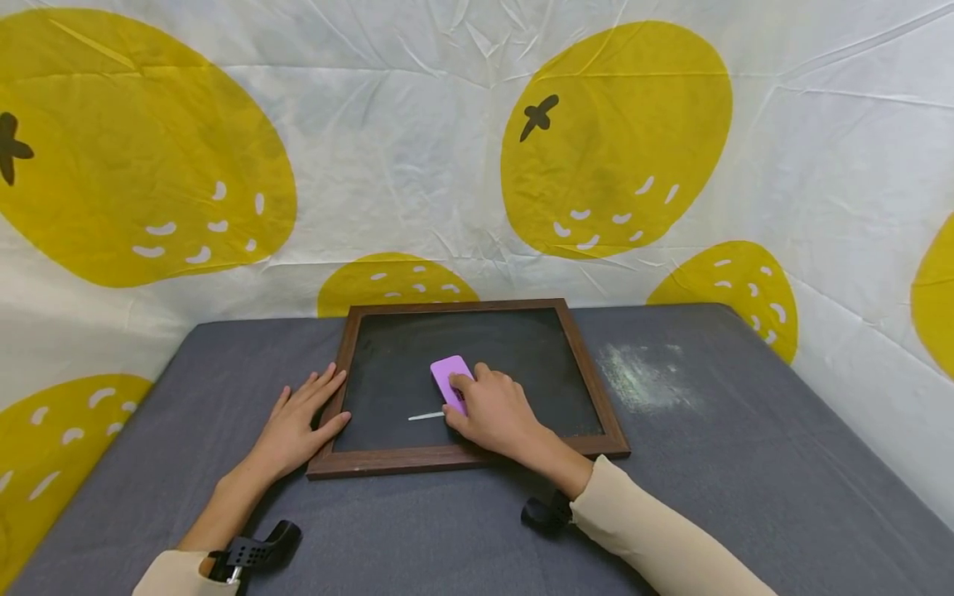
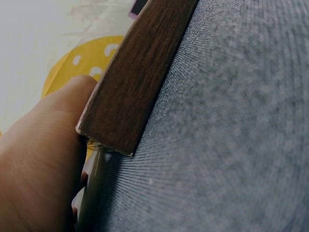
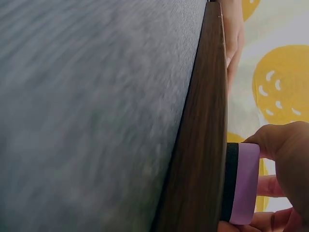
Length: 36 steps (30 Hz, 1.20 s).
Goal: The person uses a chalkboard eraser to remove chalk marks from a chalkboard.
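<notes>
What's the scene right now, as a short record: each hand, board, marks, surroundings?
Left hand: rests at the left side of the wooden frame
Right hand: grips the eraser
Eraser: purple top, dark underside facing the blackboard
Blackboard: framed, lying on the gray table
White line: on the blackboard, left of the right hand; chalk stick or stroke, cannot tell
Pale smudge: on the table, right of the frame
Backdrop: white, yellow shapes
</notes>
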Motion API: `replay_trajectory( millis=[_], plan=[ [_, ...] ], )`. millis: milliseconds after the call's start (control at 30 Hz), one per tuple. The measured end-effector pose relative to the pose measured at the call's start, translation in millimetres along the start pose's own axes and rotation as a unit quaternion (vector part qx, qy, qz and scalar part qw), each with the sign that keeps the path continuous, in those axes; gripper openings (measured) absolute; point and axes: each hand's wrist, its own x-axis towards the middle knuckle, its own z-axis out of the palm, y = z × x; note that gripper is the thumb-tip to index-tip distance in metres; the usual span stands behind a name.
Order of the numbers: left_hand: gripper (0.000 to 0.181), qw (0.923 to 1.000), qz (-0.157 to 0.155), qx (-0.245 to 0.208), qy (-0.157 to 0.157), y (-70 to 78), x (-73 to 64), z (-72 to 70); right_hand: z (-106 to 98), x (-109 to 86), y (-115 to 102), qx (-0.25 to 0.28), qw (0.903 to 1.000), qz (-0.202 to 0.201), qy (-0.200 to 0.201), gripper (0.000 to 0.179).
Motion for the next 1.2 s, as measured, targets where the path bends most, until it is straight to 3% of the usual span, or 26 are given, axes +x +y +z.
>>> replay_trajectory(
  millis=[700, 1000, 1200],
  plan=[
    [0.067, 0.9999, 0.0, 0.005, 0.009, 0.0, 0.5, 1.7, 6, 18.2, -27, -0.025, 0.9956, -0.082, -0.039, 0.04],
    [0.067, 0.9997, 0.008, 0.004, 0.021, -1.4, -0.4, 1.4, 1, 25.5, -28, -0.037, 0.9862, -0.147, -0.065, 0.037],
    [0.066, 0.9999, 0.003, 0.006, 0.014, -0.2, 0.0, 1.6, -5, 24.8, -21, -0.031, 0.9751, -0.198, -0.095, 0.037]
  ],
)
